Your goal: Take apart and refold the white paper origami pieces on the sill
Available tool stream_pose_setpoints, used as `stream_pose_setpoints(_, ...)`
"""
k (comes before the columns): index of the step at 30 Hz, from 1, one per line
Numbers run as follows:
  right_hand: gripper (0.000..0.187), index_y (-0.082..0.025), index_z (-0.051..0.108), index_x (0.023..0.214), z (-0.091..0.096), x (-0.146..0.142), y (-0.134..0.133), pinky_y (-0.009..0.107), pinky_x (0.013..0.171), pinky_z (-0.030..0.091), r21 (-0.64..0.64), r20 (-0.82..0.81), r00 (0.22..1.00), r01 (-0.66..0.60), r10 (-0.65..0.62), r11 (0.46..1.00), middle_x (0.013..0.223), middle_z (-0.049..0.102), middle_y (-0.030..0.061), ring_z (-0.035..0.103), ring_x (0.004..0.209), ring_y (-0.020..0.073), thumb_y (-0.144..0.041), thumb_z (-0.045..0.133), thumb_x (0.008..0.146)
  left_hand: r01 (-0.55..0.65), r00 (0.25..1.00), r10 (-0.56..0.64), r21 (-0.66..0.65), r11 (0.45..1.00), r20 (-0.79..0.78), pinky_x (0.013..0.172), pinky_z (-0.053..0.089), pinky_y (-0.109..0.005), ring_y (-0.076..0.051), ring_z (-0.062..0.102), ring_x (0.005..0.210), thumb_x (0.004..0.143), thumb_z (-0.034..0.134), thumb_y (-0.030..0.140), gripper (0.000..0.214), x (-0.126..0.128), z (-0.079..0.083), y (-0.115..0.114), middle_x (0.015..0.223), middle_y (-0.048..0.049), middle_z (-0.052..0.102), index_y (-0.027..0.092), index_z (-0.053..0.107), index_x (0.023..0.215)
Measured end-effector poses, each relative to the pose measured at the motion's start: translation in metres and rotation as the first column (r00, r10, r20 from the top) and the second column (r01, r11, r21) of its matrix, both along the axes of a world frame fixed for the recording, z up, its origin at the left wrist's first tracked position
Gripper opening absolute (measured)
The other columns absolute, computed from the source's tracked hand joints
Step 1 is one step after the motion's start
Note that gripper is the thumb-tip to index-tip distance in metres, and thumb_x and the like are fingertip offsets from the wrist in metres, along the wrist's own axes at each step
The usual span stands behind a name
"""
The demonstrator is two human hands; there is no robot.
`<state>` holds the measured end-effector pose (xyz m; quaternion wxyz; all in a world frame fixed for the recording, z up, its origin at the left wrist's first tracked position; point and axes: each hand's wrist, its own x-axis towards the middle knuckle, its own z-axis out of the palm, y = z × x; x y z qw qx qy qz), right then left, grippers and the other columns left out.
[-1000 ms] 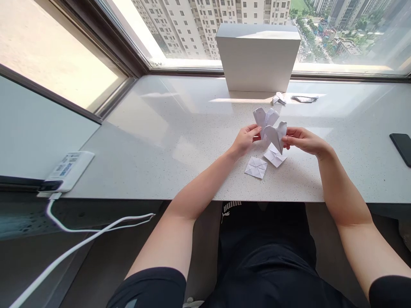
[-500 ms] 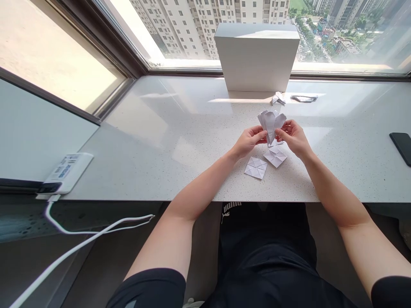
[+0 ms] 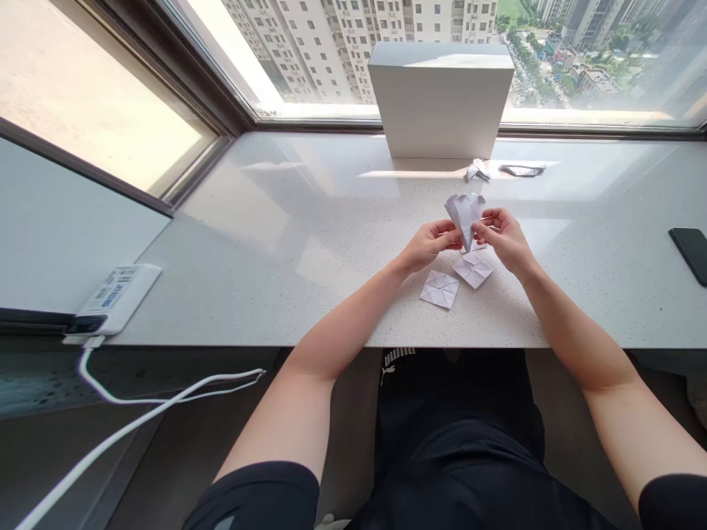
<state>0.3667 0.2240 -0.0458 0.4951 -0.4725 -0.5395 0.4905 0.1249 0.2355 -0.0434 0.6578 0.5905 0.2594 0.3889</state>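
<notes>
Between my two hands, a little above the white counter, is a folded paper flower [image 3: 465,213], white, with curled petals at the top and a pointed lower end. My left hand [image 3: 434,243] pinches its left side between thumb and fingers. On the other side my right hand [image 3: 501,234] grips it near the middle, thumb in front. Below lie two creased paper squares, one square [image 3: 440,289] at the left and another square [image 3: 473,269] closer to the flower's tip. A further piece of paper behind the tip is mostly hidden.
A white box [image 3: 442,110] stands against the window. In front of it lie a crumpled-looking folded paper [image 3: 478,171] and a flat folded paper strip [image 3: 522,171]. A black phone [image 3: 690,254] rests at the far right. A white device [image 3: 118,294] with a cable [image 3: 138,419] is at the left.
The paper flower has turned slightly, and its petals look narrower and closer together on the right side. Both hands keep their hold with only small finger shifts.
</notes>
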Motion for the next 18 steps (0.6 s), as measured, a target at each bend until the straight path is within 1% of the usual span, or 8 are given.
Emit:
stream_pose_setpoints(5, 0.084, -0.031, 0.068, 0.116, -0.001, -0.002, -0.001, 0.043, 0.081, 0.074, 0.035, 0.021, 1.000, 0.013, -0.013, 0.999, 0.105, 0.078, 0.0007, 0.081, 0.090, 0.0235, -0.089, 0.108, 0.072, 0.009, 1.000, -0.008, 0.021, 1.000, -0.025, 0.116, 0.066, -0.052, -0.030, 0.087, 0.116, 0.095, 0.097, 0.081, 0.070, -0.002, -0.002, 0.000, 0.128, -0.0168, 0.092, 0.020, 0.095, 0.129)
stream_pose_setpoints(8, 0.082, -0.031, 0.068, 0.112, 0.002, -0.003, -0.004, 0.041, 0.080, 0.073, 0.050, 0.033, 0.999, 0.019, -0.021, 0.999, 0.102, 0.077, 0.0001, 0.080, 0.088, 0.0224, -0.089, 0.108, 0.072, 0.004, 0.999, -0.002, 0.034, 0.999, -0.037, 0.116, 0.066, -0.052, -0.029, 0.087, 0.115, 0.097, 0.094, 0.083, 0.071, -0.002, -0.002, -0.001, 0.129, -0.0171, 0.092, 0.019, 0.094, 0.127)
stream_pose_setpoints(12, 0.079, -0.031, 0.069, 0.110, 0.007, -0.005, -0.008, 0.041, 0.080, 0.072, 0.057, 0.028, 0.999, 0.017, -0.019, 0.998, 0.102, 0.078, 0.0008, 0.079, 0.087, 0.0223, -0.088, 0.109, 0.073, 0.007, 1.000, -0.006, 0.033, 0.999, -0.026, 0.116, 0.067, -0.053, -0.031, 0.088, 0.115, 0.096, 0.094, 0.085, 0.072, -0.001, -0.003, 0.000, 0.124, -0.0166, 0.092, 0.018, 0.094, 0.122)
stream_pose_setpoints(14, 0.079, -0.031, 0.071, 0.112, 0.009, -0.005, -0.008, 0.041, 0.082, 0.072, 0.040, 0.014, 1.000, 0.007, -0.007, 0.999, 0.107, 0.079, 0.0020, 0.079, 0.088, 0.0218, -0.087, 0.110, 0.072, 0.016, 1.000, -0.015, 0.022, 1.000, -0.014, 0.116, 0.067, -0.055, -0.032, 0.088, 0.115, 0.095, 0.094, 0.086, 0.072, -0.001, -0.002, 0.000, 0.119, -0.0162, 0.092, 0.018, 0.094, 0.119)
stream_pose_setpoints(18, 0.083, -0.031, 0.077, 0.121, 0.010, -0.006, -0.007, 0.041, 0.084, 0.071, -0.010, -0.034, 0.999, -0.035, 0.035, 0.999, 0.121, 0.083, 0.0051, 0.079, 0.091, 0.0218, -0.088, 0.109, 0.071, 0.038, 0.999, -0.038, 0.011, 0.999, 0.018, 0.117, 0.067, -0.056, -0.034, 0.088, 0.118, 0.095, 0.095, 0.086, 0.071, -0.001, -0.002, 0.001, 0.113, -0.0155, 0.092, 0.019, 0.095, 0.118)
